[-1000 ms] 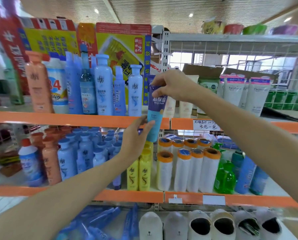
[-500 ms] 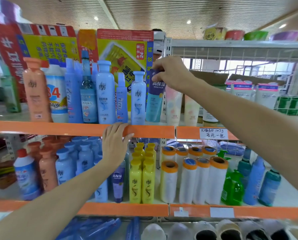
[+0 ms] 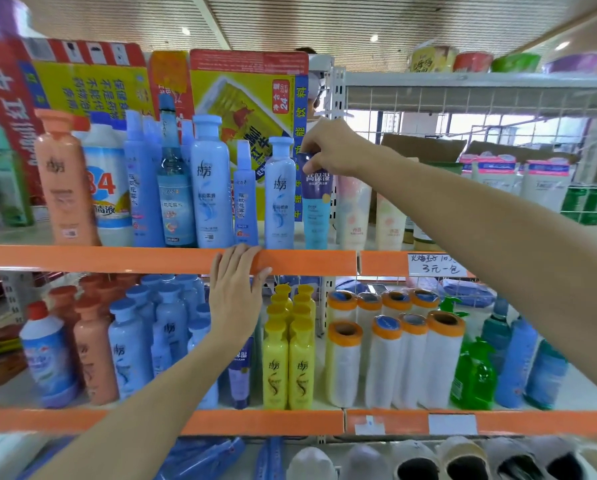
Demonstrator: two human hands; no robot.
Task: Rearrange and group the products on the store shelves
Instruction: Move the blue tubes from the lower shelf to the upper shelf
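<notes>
Forearms reach in from the bottom and right edges of the frame toward a store shelf unit. Nearest, along the bottom edge, pale slippers [image 3: 418, 462] sit in a row below the lower orange shelf rail [image 3: 262, 422]. On that lower shelf, in the middle of the frame, stand yellow bottles [image 3: 288, 355], with white rolls capped in orange [image 3: 394, 355] to their right and green and blue bottles [image 3: 497, 362] further right; light-blue and peach bottles [image 3: 117, 344] fill the lower left.

At the centre of the frame the left hand [image 3: 236, 292] lies flat, fingers spread and loose, gripping nothing, with its fingertips resting on the upper orange shelf rail [image 3: 117, 259]. A handwritten price tag [image 3: 435, 265] hangs on that rail to the right.

Above the rail, just right of centre, the right hand [image 3: 331, 147] pinches the top of a purple-and-teal tube [image 3: 317, 206] between thumb and fingers. The tube stands upright on the upper shelf, its base at the shelf's front edge, just beside a light-blue bottle [image 3: 279, 195] on its left and a pale cream tube [image 3: 354, 209] on its right. Further left on the same shelf stand more blue bottles [image 3: 210, 181], a white jug marked 84 [image 3: 108, 188] and a peach bottle [image 3: 63, 181]. Behind them, in the upper left, lean yellow-and-red cardboard cartons [image 3: 248, 98]. Wire mesh [image 3: 463, 98] backs the upper right.
</notes>
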